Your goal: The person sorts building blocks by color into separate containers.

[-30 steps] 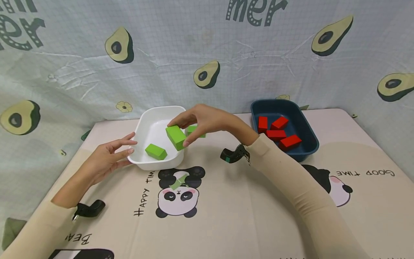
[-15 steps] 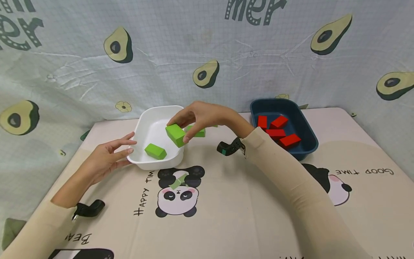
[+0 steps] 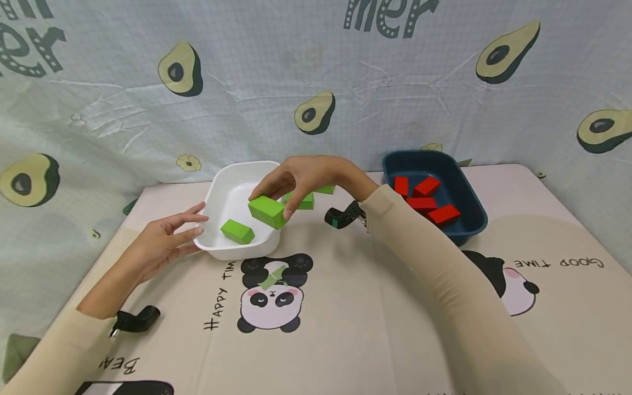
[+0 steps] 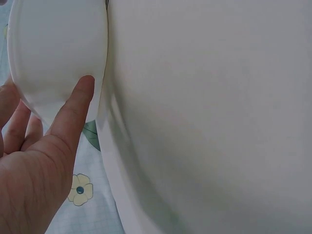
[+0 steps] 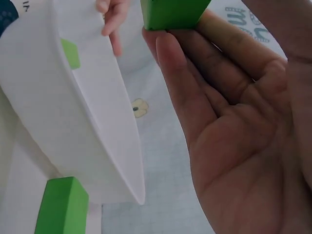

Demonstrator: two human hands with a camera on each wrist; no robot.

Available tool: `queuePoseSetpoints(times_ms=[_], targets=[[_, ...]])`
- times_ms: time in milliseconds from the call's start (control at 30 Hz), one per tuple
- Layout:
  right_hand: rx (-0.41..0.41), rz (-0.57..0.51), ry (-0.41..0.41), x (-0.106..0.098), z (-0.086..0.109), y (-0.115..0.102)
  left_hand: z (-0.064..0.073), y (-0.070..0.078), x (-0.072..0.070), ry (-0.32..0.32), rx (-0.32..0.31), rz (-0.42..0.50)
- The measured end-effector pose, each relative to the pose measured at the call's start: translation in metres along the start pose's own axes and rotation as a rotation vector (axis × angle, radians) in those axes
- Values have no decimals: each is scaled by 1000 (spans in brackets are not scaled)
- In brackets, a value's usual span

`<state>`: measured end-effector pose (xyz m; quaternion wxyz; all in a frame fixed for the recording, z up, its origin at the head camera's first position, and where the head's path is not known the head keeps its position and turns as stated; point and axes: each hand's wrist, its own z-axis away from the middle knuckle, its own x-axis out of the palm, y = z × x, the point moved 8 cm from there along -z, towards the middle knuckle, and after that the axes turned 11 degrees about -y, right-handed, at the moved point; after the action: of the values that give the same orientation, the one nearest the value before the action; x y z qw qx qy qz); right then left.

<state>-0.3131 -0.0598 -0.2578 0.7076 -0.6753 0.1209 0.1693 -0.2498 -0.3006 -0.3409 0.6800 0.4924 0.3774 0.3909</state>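
Note:
My right hand (image 3: 313, 174) pinches a green block (image 3: 267, 212) between thumb and fingertips, over the right side of a white plastic tub (image 3: 234, 253). A second green block (image 3: 238, 232) lies inside the tub on its floor. Straight fingers of my left hand (image 3: 165, 241) touch the tub's left rim; in the left wrist view, one finger (image 4: 80, 95) lies along its outer wall. Right of the tub, another green block (image 3: 305, 202) rests on the table, with one more green block (image 3: 326, 190) behind it, partly covered by my right hand.
A dark blue tub (image 3: 469, 189) stands at the back right, holding several red blocks (image 3: 421, 206). My right forearm passes in front of its near left side. Behind the table hangs a curtain (image 3: 247, 82) printed with avocados. A panda-patterned cloth (image 3: 345, 307) covers the table.
The held green block has turned, its long side now lying more crosswise. My right wrist and forearm have shifted left, uncovering more of the green blocks beside the tub. My left hand stays put.

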Motion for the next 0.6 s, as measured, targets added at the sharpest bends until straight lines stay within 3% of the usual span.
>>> queuePoseSetpoints(times_ms=[600], targets=[[34, -67, 9, -22, -21, 12, 0, 0, 1, -7, 15, 1]])
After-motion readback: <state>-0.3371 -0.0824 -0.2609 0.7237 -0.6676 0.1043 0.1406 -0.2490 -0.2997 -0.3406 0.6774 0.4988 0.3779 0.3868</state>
